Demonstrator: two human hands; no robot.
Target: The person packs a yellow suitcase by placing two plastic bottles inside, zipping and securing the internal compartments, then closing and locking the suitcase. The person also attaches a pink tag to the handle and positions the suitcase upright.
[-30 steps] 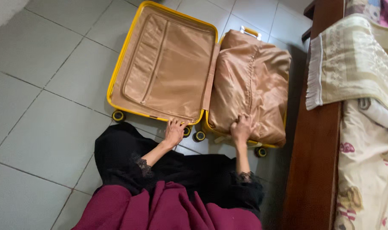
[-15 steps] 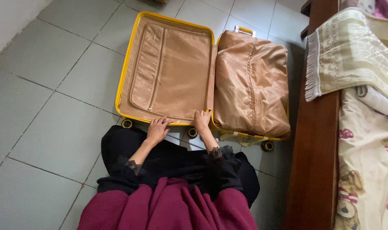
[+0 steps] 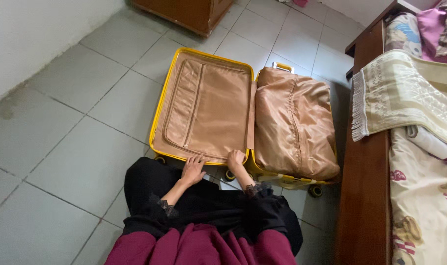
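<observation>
My grip: both hands lie flat and open, holding nothing, the left hand and right hand pressed on the near rim of the open yellow case on the floor. The empty lid half should feel light and stiff; the bulging lined half looks soft and heavy. The hard rim offers the surest hold.

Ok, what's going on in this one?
A person kneels on a grey tiled floor at an open yellow suitcase lying flat. Both hands rest on the near edge of its flat half: the left hand at the rim, the right hand near the hinge. The other half bulges under its tan lining cover. A wooden bed frame stands alongside.
</observation>
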